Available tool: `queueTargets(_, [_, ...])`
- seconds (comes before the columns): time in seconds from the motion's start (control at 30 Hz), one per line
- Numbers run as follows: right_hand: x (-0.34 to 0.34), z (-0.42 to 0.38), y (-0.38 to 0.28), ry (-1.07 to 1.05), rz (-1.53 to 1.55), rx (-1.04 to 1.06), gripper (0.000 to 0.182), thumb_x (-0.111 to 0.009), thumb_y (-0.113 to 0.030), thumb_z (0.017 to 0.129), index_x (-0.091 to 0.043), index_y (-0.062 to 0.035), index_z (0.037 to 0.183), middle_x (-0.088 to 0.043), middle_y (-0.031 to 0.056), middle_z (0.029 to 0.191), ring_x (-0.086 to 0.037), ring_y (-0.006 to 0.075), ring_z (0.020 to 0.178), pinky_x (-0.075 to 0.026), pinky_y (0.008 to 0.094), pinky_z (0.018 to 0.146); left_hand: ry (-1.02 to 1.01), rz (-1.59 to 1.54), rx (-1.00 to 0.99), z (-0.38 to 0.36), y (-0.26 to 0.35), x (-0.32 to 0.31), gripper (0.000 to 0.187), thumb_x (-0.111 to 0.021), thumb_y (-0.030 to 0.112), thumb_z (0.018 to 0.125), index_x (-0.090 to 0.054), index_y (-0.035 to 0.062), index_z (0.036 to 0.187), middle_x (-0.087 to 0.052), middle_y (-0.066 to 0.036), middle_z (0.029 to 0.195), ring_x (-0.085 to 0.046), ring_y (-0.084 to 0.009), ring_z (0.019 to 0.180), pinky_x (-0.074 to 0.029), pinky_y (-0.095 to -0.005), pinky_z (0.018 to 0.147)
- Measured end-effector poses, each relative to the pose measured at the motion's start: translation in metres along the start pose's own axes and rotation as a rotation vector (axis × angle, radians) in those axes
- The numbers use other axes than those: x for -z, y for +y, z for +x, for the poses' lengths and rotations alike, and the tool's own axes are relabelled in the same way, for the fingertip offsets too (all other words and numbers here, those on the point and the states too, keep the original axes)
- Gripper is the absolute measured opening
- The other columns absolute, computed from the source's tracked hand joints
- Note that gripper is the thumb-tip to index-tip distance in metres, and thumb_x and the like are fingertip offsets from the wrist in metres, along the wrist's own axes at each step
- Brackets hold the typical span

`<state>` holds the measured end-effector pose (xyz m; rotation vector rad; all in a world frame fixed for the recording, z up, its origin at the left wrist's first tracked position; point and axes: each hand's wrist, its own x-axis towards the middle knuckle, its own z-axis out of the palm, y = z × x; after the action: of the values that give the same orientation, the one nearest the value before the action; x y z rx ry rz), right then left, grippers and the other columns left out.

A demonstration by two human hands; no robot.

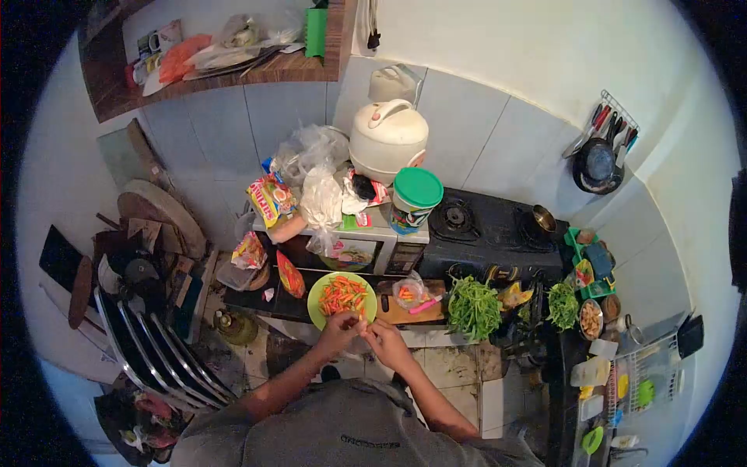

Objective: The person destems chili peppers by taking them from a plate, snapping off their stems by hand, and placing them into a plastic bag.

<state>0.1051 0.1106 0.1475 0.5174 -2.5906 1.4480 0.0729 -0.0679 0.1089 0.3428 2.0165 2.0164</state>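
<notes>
Lime-green and shallow, the bowl [314, 296] sits just below the centre of the frame on the dark table [250, 302], filled with red and orange chilies [342, 293]. Both of my hands are at its lower rim: my left hand [338, 335] comes in from the lower left and my right hand [385, 343] from the lower right, and their fingertips meet over the bowl's lower right edge. My fingers are bent and drawn together as in a pinch, but whatever lies between them is too small for me to tell, so I cannot say that either hand grips anything.

Just right of the bowl lies a wooden cutting board [402, 314], bearing a clear plastic bag [410, 293] with more red and orange pieces inside and a knife with a pink handle [425, 304]. Further right is a heap of leafy greens [475, 308]. A red packet [290, 275] stands near the bowl's upper left side. Above the bowl in the frame, a microwave [407, 258] carries a tub with a green lid [418, 187], and the black stove [492, 251] is to its right.
</notes>
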Motion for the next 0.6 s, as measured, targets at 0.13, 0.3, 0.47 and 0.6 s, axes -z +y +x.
queueTargets(0.13, [0.000,0.000,-0.008,0.001,0.071,0.027,0.019,-0.058,-0.015,0.097,-0.060,0.0032,0.092,-0.058,0.0139,0.079,-0.057,0.0281,0.071,-0.045,0.0381,0.066,0.068,-0.176,0.094,0.000,-0.006,-0.001,0.021,-0.068,0.024,0.094,-0.066,0.0027,0.093,-0.064,0.002,0.082,-0.058,-0.0064,0.076,-0.046,-0.0256,0.068])
queueTargets(0.3, [0.006,-0.004,-0.006,-0.092,0.179,-0.182,0.019,-0.058,-0.017,0.097,-0.061,0.0020,0.093,-0.058,0.0102,0.080,-0.057,0.0203,0.073,-0.044,0.0331,0.064,0.011,-0.229,0.089,-0.005,0.017,0.004,0.014,-0.069,0.017,0.093,-0.068,0.0037,0.097,-0.067,0.000,0.088,-0.059,-0.0065,0.081,-0.049,-0.0253,0.073])
queueTargets(0.47, [0.018,-0.007,-0.018,-0.085,0.191,-0.184,0.021,-0.061,-0.019,0.096,-0.061,0.0013,0.093,-0.060,0.0096,0.080,-0.057,0.0200,0.074,-0.044,0.0307,0.064,-0.070,-0.162,0.092,-0.013,0.037,0.003,0.018,-0.073,0.013,0.090,-0.068,0.0035,0.104,-0.068,-0.001,0.094,-0.061,-0.0079,0.085,-0.051,-0.0261,0.076])
queueTargets(0.6, [0.023,-0.009,-0.012,-0.033,0.121,-0.138,0.020,-0.062,-0.018,0.095,-0.061,0.0017,0.090,-0.060,0.0124,0.081,-0.059,0.0257,0.074,-0.045,0.0345,0.066,-0.026,-0.106,0.023,-0.011,0.029,-0.009,0.023,-0.075,0.014,0.088,-0.068,0.0028,0.107,-0.069,-0.002,0.095,-0.062,-0.0085,0.081,-0.052,-0.0242,0.071])
